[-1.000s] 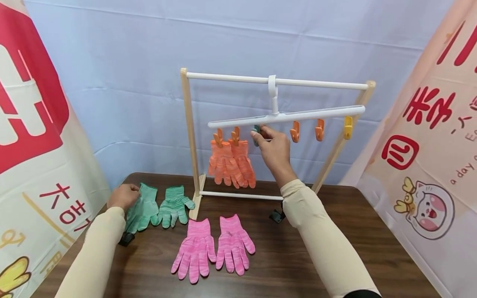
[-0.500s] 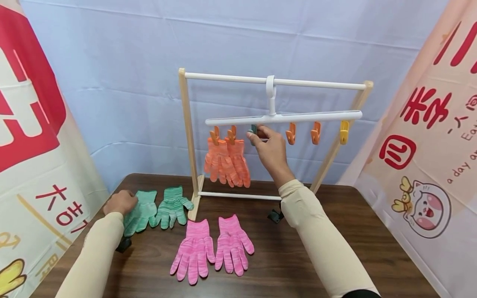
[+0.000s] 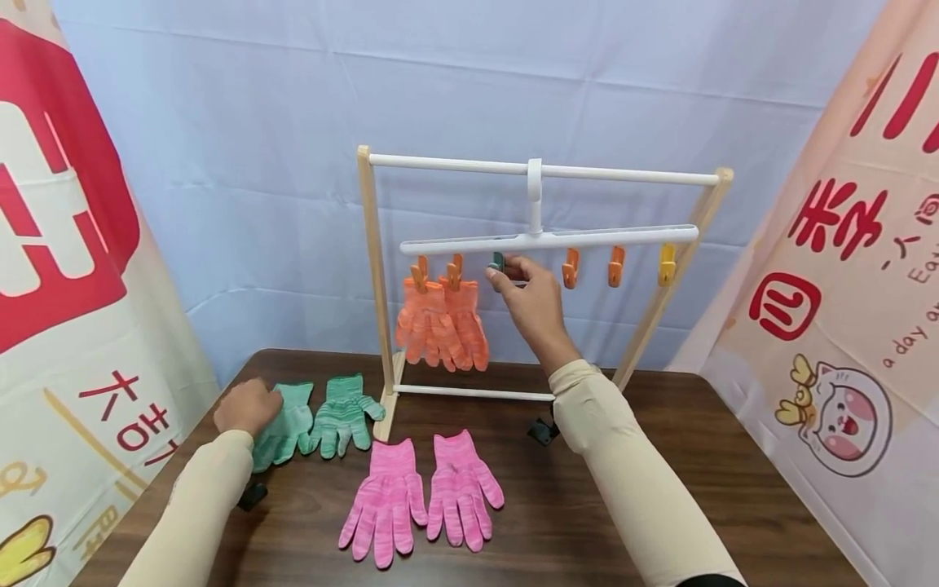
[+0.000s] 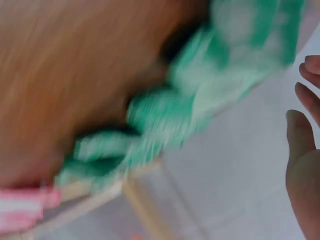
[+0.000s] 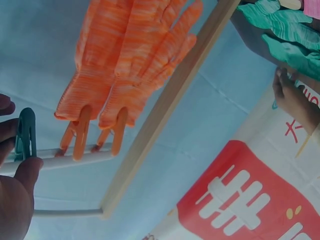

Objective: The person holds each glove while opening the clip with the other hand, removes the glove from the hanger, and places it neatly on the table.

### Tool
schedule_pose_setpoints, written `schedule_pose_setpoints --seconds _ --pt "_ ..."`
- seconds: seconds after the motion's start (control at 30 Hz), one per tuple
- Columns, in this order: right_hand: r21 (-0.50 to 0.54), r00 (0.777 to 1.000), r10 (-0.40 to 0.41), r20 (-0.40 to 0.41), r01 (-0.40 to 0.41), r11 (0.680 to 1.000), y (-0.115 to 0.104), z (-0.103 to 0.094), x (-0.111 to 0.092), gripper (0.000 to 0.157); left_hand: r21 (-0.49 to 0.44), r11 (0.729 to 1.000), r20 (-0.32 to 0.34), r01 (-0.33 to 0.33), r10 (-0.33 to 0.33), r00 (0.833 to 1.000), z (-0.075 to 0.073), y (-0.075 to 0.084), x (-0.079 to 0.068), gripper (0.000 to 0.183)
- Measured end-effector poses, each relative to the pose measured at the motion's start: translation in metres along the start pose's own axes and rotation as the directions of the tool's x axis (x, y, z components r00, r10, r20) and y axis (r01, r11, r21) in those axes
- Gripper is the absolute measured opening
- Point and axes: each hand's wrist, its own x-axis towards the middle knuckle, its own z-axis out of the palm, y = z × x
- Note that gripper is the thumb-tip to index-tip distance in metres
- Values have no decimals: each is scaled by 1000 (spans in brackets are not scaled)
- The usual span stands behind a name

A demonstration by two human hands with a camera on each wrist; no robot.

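Note:
My right hand [image 3: 539, 306] pinches a dark green clothespin [image 5: 26, 132] between thumb and fingers, just below the white hanger [image 3: 469, 244]. To its left, two orange gloves [image 3: 440, 322] hang by their cuffs from orange clothespins [image 3: 419, 274]. Over at the table's left side, my left hand [image 3: 248, 408] is beside the nearer green glove [image 3: 289, 424] and overlaps it in the head view. In the left wrist view its fingers [image 4: 306, 97] are loosely bent, with a gap to the thumb and nothing visible between them. A second green glove [image 3: 343, 416] lies alongside.
Two pink gloves [image 3: 389, 497] lie flat at the front of the brown table [image 3: 587, 505]. A wooden stand [image 3: 374, 269] with a white top rod [image 3: 623, 174] carries the hanger. Farther right hang two orange clothespins [image 3: 570, 269] and a yellow clothespin [image 3: 667, 265].
My left hand has shifted slightly right and nearer over the green glove. My right hand still pinches the green clothespin. The hanger has swung a little, its right end now lower than at first.

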Motion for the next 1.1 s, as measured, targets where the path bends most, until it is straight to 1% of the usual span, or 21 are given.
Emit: schedule_pose_setpoints --seconds 0.07,0.13,0.23,0.37,0.5,0.63,0.77,0.87,0.93,1.03,1.1 --pt "14 1000 -1 3 1 1000 2 -1 0 33 -32 999 -16 -19 18 1000 -2 14 -8 35" --pt "27 1000 5 8 -5 1000 3 -1 -1 33 -69 996 -21 -56 55 998 -5 28 -14 34" --pt "34 1000 14 15 -15 999 2 -2 -2 34 -129 984 -2 -120 120 993 -10 50 -22 38" --pt "20 1000 22 16 -23 1000 2 -2 -3 35 -194 964 10 -181 186 982 -17 81 -33 38" --pt "-8 999 35 34 -35 999 2 -2 -4 35 -221 944 -21 -246 248 969 -21 113 -43 33" --pt "5 994 85 62 -85 996 4 -3 -4 35 -245 916 -75 -318 309 948 -23 147 -48 28" --pt "2 988 133 79 -134 991 9 -3 -4 37 -296 884 -123 -362 341 932 -22 179 -51 27" --pt "-26 986 142 88 -140 990 13 0 -6 39 -324 866 -142 -381 354 924 -21 196 -55 26" --pt "-54 985 147 93 -143 988 16 2 -8 38 -331 858 -155 -393 362 919 -21 205 -58 25" --pt "-73 974 204 95 -198 978 18 6 -12 32 -349 843 -175 -410 371 912 -21 215 -61 22" --pt "-83 963 250 104 -242 967 17 10 -15 33 -354 833 -189 -425 381 905 -22 221 -62 21"
